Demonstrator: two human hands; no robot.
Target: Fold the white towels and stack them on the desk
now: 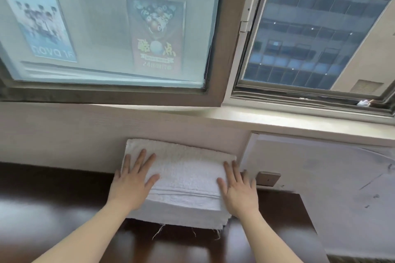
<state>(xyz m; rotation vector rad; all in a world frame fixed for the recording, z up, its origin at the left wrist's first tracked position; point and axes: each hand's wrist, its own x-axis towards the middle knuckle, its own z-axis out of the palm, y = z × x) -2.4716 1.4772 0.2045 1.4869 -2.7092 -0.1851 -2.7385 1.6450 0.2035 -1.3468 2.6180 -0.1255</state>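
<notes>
A stack of folded white towels sits on the dark wooden desk, pushed back against the pale wall under the window. My left hand lies flat on the stack's left side, fingers spread. On the right edge of the stack my right hand rests flat with fingers apart. Neither hand grips the cloth. Loose threads hang from the stack's front edge.
A window sill runs above the wall behind the desk. A brown wall plate sits just right of the towels. The desk's right edge ends near a white wall panel.
</notes>
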